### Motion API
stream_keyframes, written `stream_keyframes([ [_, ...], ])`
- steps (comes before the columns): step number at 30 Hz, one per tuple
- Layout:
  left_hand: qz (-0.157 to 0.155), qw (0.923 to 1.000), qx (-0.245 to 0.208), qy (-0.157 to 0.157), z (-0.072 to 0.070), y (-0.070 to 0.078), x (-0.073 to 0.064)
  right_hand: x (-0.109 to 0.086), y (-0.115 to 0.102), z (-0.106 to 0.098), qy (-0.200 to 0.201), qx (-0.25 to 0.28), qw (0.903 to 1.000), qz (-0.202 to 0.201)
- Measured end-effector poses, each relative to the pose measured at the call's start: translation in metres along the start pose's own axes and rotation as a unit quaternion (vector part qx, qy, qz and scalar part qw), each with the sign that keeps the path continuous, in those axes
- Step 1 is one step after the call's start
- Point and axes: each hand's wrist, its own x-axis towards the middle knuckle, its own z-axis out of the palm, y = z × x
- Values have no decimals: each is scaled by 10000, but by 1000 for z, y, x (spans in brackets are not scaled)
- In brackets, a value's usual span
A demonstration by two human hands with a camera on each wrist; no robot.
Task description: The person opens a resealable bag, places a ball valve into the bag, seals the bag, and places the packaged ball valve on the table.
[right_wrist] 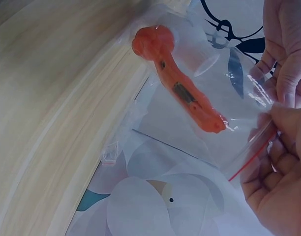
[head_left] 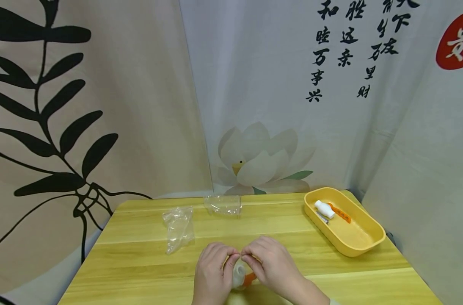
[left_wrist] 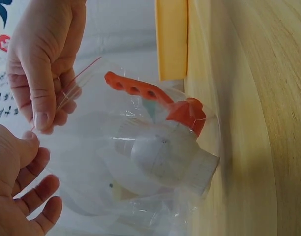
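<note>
Presently pinching, with left hand and right hand close together, red-edged top of clear zip bag containing orange handled piece and white bulbous part.

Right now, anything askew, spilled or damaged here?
Nothing spilled or visibly damaged. Slightly untidy: a crumpled clear bag lies loose on the table, and another clear plastic piece lies by its far edge. The held bag shows no obvious tear.

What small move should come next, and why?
Perhaps pull open the clear bag: left hand and right hand pinch its red-striped top, a white object and orange piece lie inside, and similar things sit in the yellow tray.
</note>
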Motion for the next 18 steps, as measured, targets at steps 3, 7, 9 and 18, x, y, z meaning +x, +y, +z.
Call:
stream_keyframes([
  [3,12,10000,31,8,1,0,-1,0,1,0,48,44,10000,-27],
  [7,-19,10000,39,-9,1,0,-2,0,1,1,103,101,9999,-40],
  [9,-41,10000,34,-24,1,0,-2,0,0,1,137,126,9998,-44],
  [18,-22,9998,66,-174,-1,1,-2,-1,-1,0,62,171,9997,165],
])
